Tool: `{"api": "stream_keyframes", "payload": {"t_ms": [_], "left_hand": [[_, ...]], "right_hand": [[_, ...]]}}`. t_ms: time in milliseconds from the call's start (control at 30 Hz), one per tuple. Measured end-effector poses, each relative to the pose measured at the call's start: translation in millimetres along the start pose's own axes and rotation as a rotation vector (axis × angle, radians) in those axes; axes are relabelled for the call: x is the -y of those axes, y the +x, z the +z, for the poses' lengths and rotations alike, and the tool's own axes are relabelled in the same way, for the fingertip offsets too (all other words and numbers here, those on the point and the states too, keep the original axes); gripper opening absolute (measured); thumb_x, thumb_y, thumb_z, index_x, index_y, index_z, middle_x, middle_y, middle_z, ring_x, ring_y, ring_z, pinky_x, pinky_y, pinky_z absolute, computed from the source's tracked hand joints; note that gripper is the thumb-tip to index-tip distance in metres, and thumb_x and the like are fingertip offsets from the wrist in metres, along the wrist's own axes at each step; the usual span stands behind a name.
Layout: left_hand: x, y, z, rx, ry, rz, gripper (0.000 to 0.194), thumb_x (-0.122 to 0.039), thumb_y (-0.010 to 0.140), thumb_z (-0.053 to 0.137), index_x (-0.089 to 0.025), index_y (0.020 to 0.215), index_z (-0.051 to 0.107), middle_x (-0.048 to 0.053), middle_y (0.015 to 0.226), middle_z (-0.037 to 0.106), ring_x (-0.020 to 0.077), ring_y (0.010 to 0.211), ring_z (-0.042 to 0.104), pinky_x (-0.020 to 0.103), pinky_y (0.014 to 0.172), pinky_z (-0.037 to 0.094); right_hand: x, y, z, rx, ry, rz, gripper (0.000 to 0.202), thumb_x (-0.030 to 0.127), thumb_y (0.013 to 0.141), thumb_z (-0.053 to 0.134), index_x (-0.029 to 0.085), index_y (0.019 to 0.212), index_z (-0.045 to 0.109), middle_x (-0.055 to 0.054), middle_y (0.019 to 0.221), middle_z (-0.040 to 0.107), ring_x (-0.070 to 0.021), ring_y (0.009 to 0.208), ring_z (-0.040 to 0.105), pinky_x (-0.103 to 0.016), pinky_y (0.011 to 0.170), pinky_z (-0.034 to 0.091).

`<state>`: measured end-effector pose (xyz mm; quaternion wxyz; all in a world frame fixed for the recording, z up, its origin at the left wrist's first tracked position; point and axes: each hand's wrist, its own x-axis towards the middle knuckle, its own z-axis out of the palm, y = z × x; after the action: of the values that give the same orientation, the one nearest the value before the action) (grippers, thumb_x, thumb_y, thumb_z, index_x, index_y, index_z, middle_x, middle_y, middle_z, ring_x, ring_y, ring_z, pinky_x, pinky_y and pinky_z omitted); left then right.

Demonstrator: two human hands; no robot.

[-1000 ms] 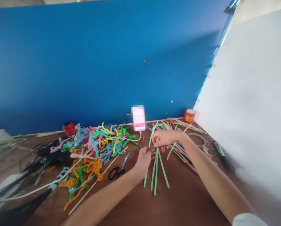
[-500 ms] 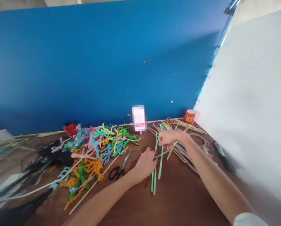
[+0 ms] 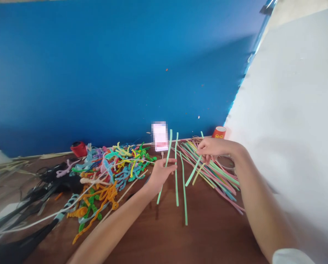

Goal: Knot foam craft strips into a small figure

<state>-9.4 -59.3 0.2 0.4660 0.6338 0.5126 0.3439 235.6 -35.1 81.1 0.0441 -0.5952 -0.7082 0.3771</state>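
My left hand [image 3: 161,174] is raised over the middle of the table, with thumb and fingertips closed on light green pipe cleaners [image 3: 177,189]. Two of them stand out above and below its fingers. Another green pipe cleaner [image 3: 184,190] slants just right of these; whether it touches the table I cannot tell. Higher and to the right, my right hand [image 3: 212,147] pinches a single green pipe cleaner [image 3: 193,171], which points down toward the left. Under that hand lies a loose bundle of straight pink, green, yellow and blue pipe cleaners [image 3: 221,178].
A tangled heap of bent, coloured pipe cleaners [image 3: 125,167] covers the left. A lit phone [image 3: 160,137] on a white cable leans at the blue partition [image 3: 120,73]. A red paper cup [image 3: 219,132] stands at back right. Scissors are mostly hidden behind my left forearm.
Both hands have lifted off the table, the left with green pipe cleaners in it. My right hand has shifted right and now shows a green pipe cleaner in its pinch. The view has tilted slightly.
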Motion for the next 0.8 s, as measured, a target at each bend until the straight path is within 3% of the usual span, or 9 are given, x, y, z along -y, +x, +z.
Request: {"api": "stream_keyframes", "payload": {"t_ms": [167, 267, 367, 467, 567, 633, 800], "left_hand": [[-15, -4, -4.4, -0.04, -0.433, -0.144, 0.041, -0.023, 0.06, 0.078, -0.013, 0.099, 0.072, -0.004, 0.06, 0.053, 0.0051, 0.051, 0.043, 0.019, 0.046, 0.019], [-21, -7, -5.1, -0.032, -0.509, -0.146, 0.042, -0.023, 0.056, 0.082, -0.013, 0.095, 0.073, -0.004, 0.06, 0.053, 0.0039, 0.05, 0.042, 0.019, 0.047, 0.018], [-24, -10, -4.5, -0.033, -0.555, -0.121, 0.041, -0.023, 0.055, 0.082, -0.014, 0.094, 0.073, -0.004, 0.064, 0.056, 0.0025, 0.049, 0.041, 0.018, 0.047, 0.019], [-25, -13, -4.1, -0.042, -0.572, -0.049, 0.034, -0.022, 0.06, 0.08, -0.014, 0.092, 0.072, -0.003, 0.067, 0.058, 0.001, 0.048, 0.036, 0.018, 0.047, 0.019], [-29, -15, -7.2, -0.055, -0.562, 0.026, 0.023, -0.022, 0.064, 0.076, -0.012, 0.084, 0.07, -0.004, 0.061, 0.053, 0.0002, 0.046, 0.027, 0.019, 0.045, 0.013], [-33, -16, -11.4, -0.053, -0.573, 0.036, 0.022, -0.026, 0.066, 0.076, -0.012, 0.082, 0.068, -0.004, 0.06, 0.05, 0.0012, 0.046, 0.03, 0.019, 0.044, 0.012], [-37, -16, -20.1, 0.021, -0.634, -0.027, 0.033, -0.043, 0.08, 0.062, -0.015, 0.098, 0.064, 0.004, 0.082, 0.061, 0.0066, 0.054, 0.05, 0.018, 0.04, 0.013]], "right_hand": [[16, 23, 24, 0.081, -0.023, -0.036, 0.016, 0.025, 0.076, 0.062, 0.018, 0.062, 0.059, -0.006, 0.059, 0.07, -0.0196, 0.057, 0.068, -0.031, 0.057, 0.053], [25, 29, 34, 0.06, 0.004, -0.076, 0.009, 0.029, 0.078, 0.063, 0.02, 0.076, 0.063, -0.004, 0.059, 0.069, -0.0191, 0.051, 0.064, -0.032, 0.052, 0.051], [34, 27, 38, -0.02, 0.075, -0.162, 0.021, 0.039, 0.087, 0.057, 0.02, 0.08, 0.058, -0.003, 0.062, 0.068, -0.0157, 0.049, 0.061, -0.029, 0.05, 0.048], [47, 25, 44, -0.017, 0.332, -0.257, 0.033, 0.051, 0.09, 0.054, 0.019, 0.079, 0.054, -0.003, 0.065, 0.066, -0.0124, 0.047, 0.057, -0.026, 0.046, 0.041], [59, 27, 54, -0.003, 0.499, -0.332, 0.034, 0.052, 0.088, 0.057, 0.018, 0.087, 0.057, 0.001, 0.062, 0.059, -0.0101, 0.046, 0.051, -0.024, 0.045, 0.035], [63, 29, 59, -0.082, 0.49, -0.374, 0.032, 0.05, 0.089, 0.057, 0.018, 0.087, 0.059, 0.003, 0.06, 0.053, -0.0086, 0.045, 0.044, -0.025, 0.046, 0.03], [65, 26, 62, -0.528, 0.17, -0.421, 0.038, 0.043, 0.093, 0.05, 0.019, 0.064, 0.048, 0.005, 0.055, 0.037, -0.0087, 0.052, 0.032, -0.029, 0.054, 0.023]]}}
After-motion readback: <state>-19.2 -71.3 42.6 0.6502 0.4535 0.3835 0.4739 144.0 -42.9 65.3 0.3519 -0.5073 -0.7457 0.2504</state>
